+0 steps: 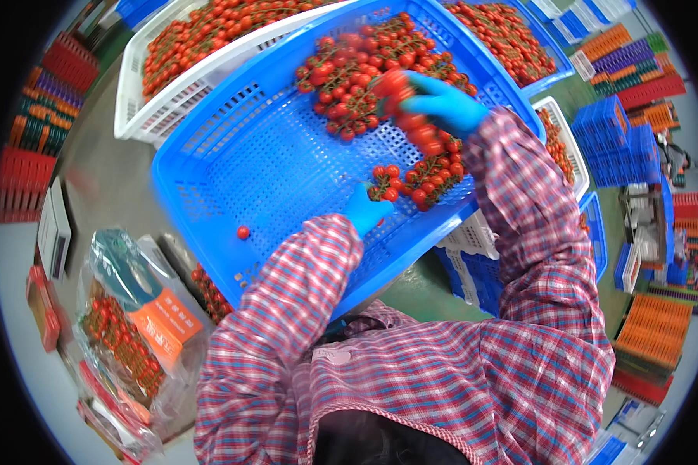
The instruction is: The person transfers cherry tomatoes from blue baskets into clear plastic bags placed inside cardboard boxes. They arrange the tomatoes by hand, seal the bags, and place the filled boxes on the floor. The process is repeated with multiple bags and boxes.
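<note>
My right hand (449, 106), in a blue glove, grips a cherry tomato truss (410, 119) that hangs blurred over the right side of a blue plastic crate (209, 133). A small cluster of cherry tomatoes (388, 181) is held in my left hand (365, 208), also gloved in blue, low inside the crate. Just right of it lies another truss (436, 179). Beyond my hands, a heap of vine cherry tomatoes (355, 81) covers the crate's far right part. One loose tomato (242, 232) rests near the left wall.
A white crate of tomatoes (221, 72) stands beyond the blue one, and another blue crate (538, 81) at far right. At left lie clear plastic bags (110, 256) with trusses (122, 337) beside them. Stacked blue crates (616, 142) and orange crates (654, 328) line the right.
</note>
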Demonstrator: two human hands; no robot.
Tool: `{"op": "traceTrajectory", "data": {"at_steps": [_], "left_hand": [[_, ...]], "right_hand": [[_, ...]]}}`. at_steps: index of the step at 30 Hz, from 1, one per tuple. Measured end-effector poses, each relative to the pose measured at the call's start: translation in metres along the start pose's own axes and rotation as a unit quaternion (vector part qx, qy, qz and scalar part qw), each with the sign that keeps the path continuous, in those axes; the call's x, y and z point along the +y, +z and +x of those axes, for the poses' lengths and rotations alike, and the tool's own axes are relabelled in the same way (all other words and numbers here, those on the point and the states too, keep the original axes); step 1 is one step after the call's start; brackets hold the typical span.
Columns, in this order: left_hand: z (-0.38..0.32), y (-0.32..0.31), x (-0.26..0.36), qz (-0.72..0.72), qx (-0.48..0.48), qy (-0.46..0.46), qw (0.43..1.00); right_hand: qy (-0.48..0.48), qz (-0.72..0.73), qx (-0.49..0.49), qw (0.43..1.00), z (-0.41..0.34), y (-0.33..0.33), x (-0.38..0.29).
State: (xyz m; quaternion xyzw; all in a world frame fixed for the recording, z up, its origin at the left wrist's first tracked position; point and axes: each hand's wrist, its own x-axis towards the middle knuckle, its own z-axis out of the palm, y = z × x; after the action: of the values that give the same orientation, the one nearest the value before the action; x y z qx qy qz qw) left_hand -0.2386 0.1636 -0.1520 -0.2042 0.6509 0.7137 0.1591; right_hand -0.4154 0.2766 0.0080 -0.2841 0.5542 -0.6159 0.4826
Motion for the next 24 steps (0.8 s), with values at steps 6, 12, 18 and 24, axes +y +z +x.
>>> {"op": "traceTrajectory", "data": {"at_steps": [6, 12, 18, 24], "left_hand": [[-0.16, -0.089, 0.023, -0.461, -0.197, -0.046, 0.864], [-0.357, -0.186, 0.022, -0.47, 0.048, 0.238, 0.849], [-0.405, -0.313, -0.024, -0.33, 0.583, 0.278, 0.688], [-0.424, -0.372, -0.076, -0.28, 0.601, 0.148, 0.734]], "right_hand": [[-0.024, 0.237, 0.136, 0.962, -0.04, 0.048, 0.001], [-0.045, 0.175, -0.095, 0.979, 0.015, 0.153, -0.009], [-0.014, 0.147, -0.195, 0.97, 0.08, 0.32, -0.023], [0.041, 0.072, -0.172, 0.982, 0.16, 0.456, 0.006]]}}
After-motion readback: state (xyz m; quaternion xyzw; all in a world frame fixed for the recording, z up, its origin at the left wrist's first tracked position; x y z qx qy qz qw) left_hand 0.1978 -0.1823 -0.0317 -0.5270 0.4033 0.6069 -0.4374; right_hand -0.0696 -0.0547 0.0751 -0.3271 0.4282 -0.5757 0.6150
